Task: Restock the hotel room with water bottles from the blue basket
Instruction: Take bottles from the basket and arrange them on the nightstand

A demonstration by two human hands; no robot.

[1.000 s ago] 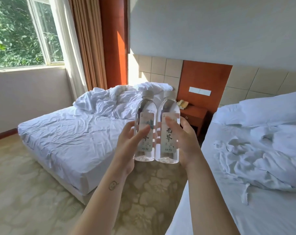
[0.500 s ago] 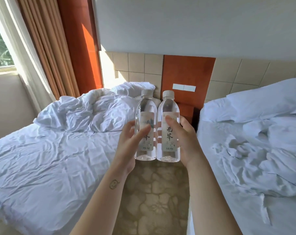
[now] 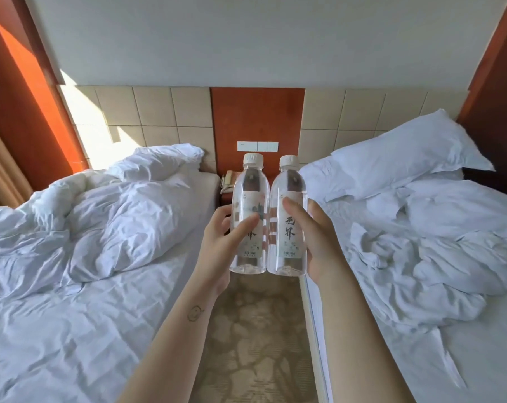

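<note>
Two clear water bottles with white caps and pale labels stand upright side by side in front of me, touching each other. My left hand [image 3: 221, 242] grips the left bottle [image 3: 250, 196] with the thumb across its label. My right hand [image 3: 316, 239] holds the right bottle [image 3: 289, 193] the same way. Both bottles hang in the air above the aisle between the two beds. The blue basket is out of sight.
An unmade white bed [image 3: 80, 257] lies on the left and another [image 3: 420, 257] on the right, with a patterned carpet aisle [image 3: 255, 338] between. Behind the bottles, a wooden nightstand carries a telephone [image 3: 227, 180] under a switch panel [image 3: 257, 146] on the orange headboard.
The view has swung right and moved forward into the aisle; the window has left the view. Both hands keep the same grip on the bottles, and the nightstand is nearer.
</note>
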